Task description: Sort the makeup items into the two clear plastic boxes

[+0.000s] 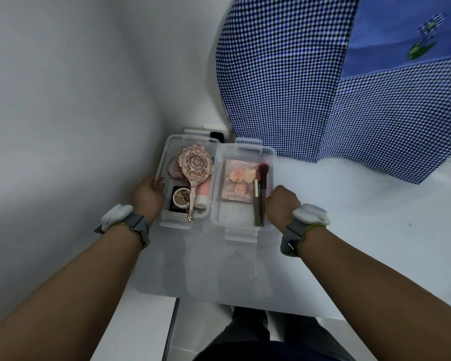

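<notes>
Two clear plastic boxes stand side by side on a white table. The left box (pixel 167 152) holds a rose-gold hand mirror (pixel 194 168), a pink tube (pixel 203 195), a black compact (pixel 180 200) and a round ring-shaped item (pixel 173 165). The right box (pixel 245 152) holds a pink packet of sponges (pixel 238 182) and two brushes (pixel 261 194). My left hand (pixel 149 195) grips the left box's left wall. My right hand (pixel 283 203) is curled against the right box's right wall.
A blue-and-white checked cloth (pixel 323 95) hangs at the back right, touching the table behind the right box. A white wall (pixel 76 100) is close on the left. A small black object (pixel 216 136) sits behind the left box. The table's front edge (pixel 193 300) is near my legs.
</notes>
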{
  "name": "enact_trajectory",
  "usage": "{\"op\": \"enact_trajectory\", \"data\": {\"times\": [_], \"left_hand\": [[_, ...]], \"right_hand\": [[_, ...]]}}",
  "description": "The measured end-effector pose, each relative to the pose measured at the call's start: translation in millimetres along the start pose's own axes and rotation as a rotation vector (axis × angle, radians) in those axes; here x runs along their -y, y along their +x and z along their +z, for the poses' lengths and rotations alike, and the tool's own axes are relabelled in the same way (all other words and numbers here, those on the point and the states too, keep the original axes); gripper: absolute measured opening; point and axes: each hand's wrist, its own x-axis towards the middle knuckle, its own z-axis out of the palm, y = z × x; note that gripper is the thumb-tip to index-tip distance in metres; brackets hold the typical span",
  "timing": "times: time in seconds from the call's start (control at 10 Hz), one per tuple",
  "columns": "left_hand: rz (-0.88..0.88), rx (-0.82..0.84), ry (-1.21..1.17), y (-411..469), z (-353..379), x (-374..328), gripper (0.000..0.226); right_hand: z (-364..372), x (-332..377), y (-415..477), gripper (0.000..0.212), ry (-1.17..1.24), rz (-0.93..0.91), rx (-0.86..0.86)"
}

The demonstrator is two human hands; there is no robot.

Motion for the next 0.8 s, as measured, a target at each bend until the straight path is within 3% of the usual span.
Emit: {"op": "enact_trajectory", "data": {"times": [0.2, 0.5, 0.6, 0.7, 0.8], "left_hand": [[-0.017, 0.061, -0.037, 5.3, -1.5, 2.7, 0.026], [0.028, 0.077, 0.064, 8.0, -2.1, 2.7, 0.025], [0.065, 0.032, 0.259, -7.7, -8.4, -6.2, 0.015], [0.083, -0.083, 0.332, -31.2, -14.2, -13.8, 0.025], [0.198, -0.257, 0.224, -69.5, -14.0, -24.3, 0.031]], "right_hand": [[5.2, 1.8, 1.9, 0.026, 0.072, 0.001, -0.035], [-0.5, -5.6, -14.2, 0.037, 0.224, -0.056, 0.08], [-4.6, -15.8, -18.3, 0.048, 0.286, -0.087, 0.09], [-12.9, -32.8, -23.3, 0.052, 0.317, -0.099, 0.029], [-20.6, -49.4, -33.4, 0.03, 0.363, -0.137, -0.098]]}}
